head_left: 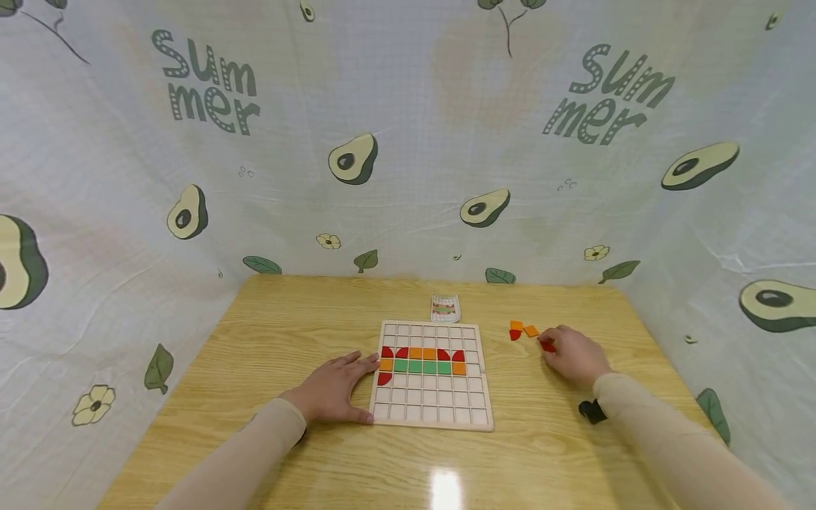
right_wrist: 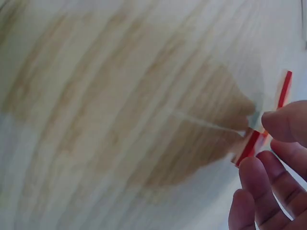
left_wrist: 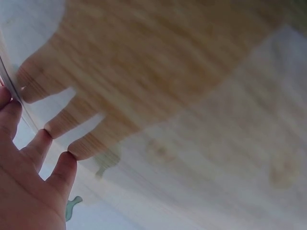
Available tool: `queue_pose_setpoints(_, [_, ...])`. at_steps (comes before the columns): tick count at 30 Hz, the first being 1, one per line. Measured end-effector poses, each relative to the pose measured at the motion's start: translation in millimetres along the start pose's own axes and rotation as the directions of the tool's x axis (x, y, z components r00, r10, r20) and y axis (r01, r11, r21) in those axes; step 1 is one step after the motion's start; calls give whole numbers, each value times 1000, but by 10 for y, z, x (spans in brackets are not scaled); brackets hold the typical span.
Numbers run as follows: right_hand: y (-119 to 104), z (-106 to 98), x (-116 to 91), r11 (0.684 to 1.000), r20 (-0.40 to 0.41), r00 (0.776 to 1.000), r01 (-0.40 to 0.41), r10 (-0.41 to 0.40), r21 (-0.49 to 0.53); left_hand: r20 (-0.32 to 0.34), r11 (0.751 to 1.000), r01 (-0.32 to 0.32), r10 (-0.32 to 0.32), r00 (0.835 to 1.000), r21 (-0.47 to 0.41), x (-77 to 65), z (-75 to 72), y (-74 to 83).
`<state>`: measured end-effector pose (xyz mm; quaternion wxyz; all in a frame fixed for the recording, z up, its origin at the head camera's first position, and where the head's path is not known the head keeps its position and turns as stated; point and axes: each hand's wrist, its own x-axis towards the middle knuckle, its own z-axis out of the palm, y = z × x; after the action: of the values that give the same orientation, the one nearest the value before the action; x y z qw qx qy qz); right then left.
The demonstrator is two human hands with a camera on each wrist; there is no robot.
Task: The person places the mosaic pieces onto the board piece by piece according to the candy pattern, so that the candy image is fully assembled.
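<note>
A pale wooden grid board (head_left: 430, 411) lies on the table, with red quarter-round, orange square and green square tiles in its upper and middle rows. My left hand (head_left: 338, 388) rests at the board's left edge, fingers spread and touching its rim; the left wrist view shows the same hand (left_wrist: 31, 177) mostly from the back. To the right of the board, my right hand (head_left: 574, 354) pinches a red tile (head_left: 547, 346) at the tabletop. In the right wrist view the thumb and curled fingers surround this red tile (right_wrist: 249, 148). Its full outline is hidden.
Beside the right hand lie loose tiles: an orange one (head_left: 531, 331), another orange one (head_left: 516, 325) and a red quarter-round (head_left: 515, 335). A small pattern card (head_left: 445, 309) sits behind the board. A printed curtain (head_left: 408, 142) encloses the wooden table (head_left: 306, 304).
</note>
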<state>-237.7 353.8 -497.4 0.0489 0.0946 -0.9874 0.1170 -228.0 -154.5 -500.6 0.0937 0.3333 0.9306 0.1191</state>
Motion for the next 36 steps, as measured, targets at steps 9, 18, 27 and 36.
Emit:
queue_pose_setpoints(9, [35,57,2,999,-21,999,-36,36,-1,-1,1000,-1,1,1000,1,-2,-7,14])
queue_pose_setpoints(18, [-8,62,14,999,25,1000,-11,10,45,6,1000,-1,1,1000,6,-1,-16,23])
queue_pose_setpoints(27, [-135,37,65,994,104,994,23,-34,103,2,1000,3,-3,1000,9,-6,-11,15])
queue_pose_setpoints(36, [-132,1,52,976,107,977,171,-187,137,-3,1000,-16,16,1000,-1,-14,-30,28])
